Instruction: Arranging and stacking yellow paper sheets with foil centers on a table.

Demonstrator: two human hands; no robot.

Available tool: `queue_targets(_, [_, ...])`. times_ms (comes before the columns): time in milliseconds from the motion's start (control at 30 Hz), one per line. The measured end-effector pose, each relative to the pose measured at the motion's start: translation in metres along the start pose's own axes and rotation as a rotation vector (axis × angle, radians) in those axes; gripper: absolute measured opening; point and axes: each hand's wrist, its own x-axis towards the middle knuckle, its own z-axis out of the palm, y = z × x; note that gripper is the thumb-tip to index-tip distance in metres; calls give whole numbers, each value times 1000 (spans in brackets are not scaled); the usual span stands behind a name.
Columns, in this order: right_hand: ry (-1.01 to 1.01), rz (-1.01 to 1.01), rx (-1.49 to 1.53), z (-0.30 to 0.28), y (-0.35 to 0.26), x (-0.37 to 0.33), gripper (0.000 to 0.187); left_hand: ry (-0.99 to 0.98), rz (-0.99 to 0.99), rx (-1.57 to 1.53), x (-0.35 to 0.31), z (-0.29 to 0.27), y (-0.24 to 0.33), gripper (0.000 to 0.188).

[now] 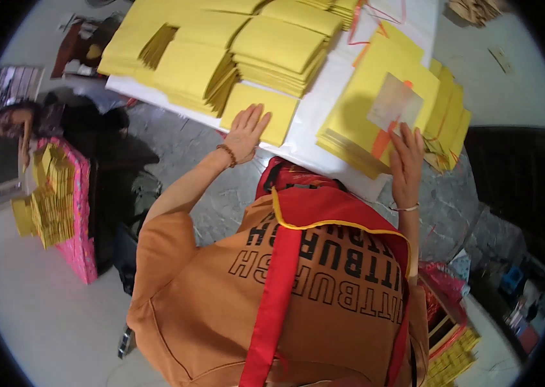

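My left hand (pixel 244 134) lies flat, fingers stretched, on a low yellow paper pile (pixel 276 116) at the table's near edge. A beaded bracelet circles that wrist. My right hand (pixel 406 161) rests at the right side of a thicker stack of yellow paper (pixel 356 116), its fingers extended and touching the top. On this stack lies a translucent whitish sheet (pixel 392 103) with a printed pattern too faint to make out. An orange strip (pixel 382 143) runs out from beneath the sheet towards my right fingers. Neither hand grips anything.
Tall yellow paper stacks (pixel 279 45) cover the table's far left. More yellow bundles (pixel 448 116) hang by the right edge, near red string (pixel 376 13). At far left, a person (pixel 27 126) is beside a pink-covered table (pixel 82 213) with yellow bundles. Dark furniture (pixel 517 168) stands right.
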Motion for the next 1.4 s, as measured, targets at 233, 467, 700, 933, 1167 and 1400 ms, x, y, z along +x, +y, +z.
queue_targets(233, [-28, -64, 6, -3, -6, 2, 54, -204, 48, 36, 39, -103, 35, 60])
queue_targets(467, [-5, -65, 19, -5, -5, 2, 51, 332, 677, -231, 116, -133, 120, 33])
queue_targets(700, [8, -27, 201, -14, 3, 1, 45, 231, 765, -334, 137, -143, 121, 16])
queue_targets(933, [6, 104, 464, -15, 6, 0, 44, 38, 624, -588, 151, -145, 116, 15])
queue_targets(1167, [10, 160, 500, -15, 3, 1, 49, -54, 519, -670, 152, -146, 115, 17])
queue_targets(1400, [9, 147, 481, -16, 4, 1, 50, -131, 447, -700, 152, -152, 119, 15])
